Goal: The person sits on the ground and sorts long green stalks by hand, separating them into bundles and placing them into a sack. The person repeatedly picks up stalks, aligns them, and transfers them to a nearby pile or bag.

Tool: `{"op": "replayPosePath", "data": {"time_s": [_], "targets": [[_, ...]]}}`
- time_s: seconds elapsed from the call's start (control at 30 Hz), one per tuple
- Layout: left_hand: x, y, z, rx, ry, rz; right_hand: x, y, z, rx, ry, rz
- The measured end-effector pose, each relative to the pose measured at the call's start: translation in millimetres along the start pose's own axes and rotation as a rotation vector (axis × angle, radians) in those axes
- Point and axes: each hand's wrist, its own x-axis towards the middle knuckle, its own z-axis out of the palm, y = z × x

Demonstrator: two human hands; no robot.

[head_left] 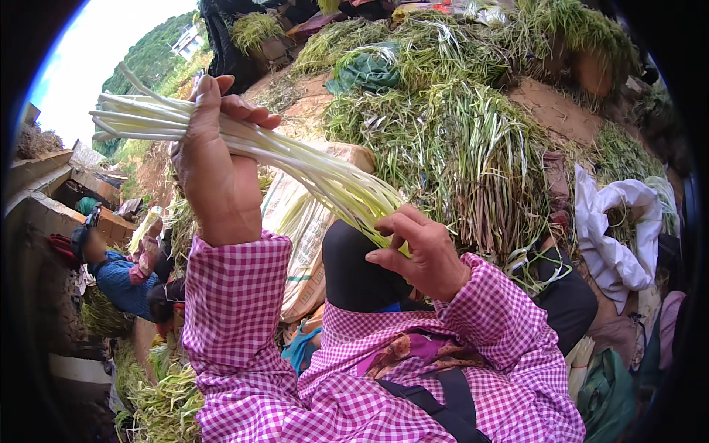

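My left hand, raised at the upper left, is closed on a bundle of long pale green-white stalks; their cut white ends stick out past the thumb to the left. The bundle slants down to the right, toward my right hand, whose curled fingers hold its thinner, greener end above my dark-clad knee. Both forearms are in pink checked sleeves. Behind the bundle lies a pale woven sack with more pale stalks on it.
Heaps of green stalks and leaves cover the reddish ground ahead. A white bag lies at the right, a green one below it. At the left another person in blue holds stalks, beside boxes and more loose greens.
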Motion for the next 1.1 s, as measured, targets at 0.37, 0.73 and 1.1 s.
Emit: {"op": "replayPosePath", "data": {"time_s": [0.37,0.73,1.1], "targets": [[-10.1,-8.8,6.4,-0.032,0.027,-0.025,3.9,9.3,2.3,0.304,0.132,0.12],[11.5,30.0,-99.2,-0.141,-0.064,-0.031,-106.2,147.1,-87.7,0.389,0.721,0.859],[49.7,72.9,-203.8,-0.106,-0.051,-0.126,-124.6,200.4,-70.0,0.218,0.481,0.963]]}}
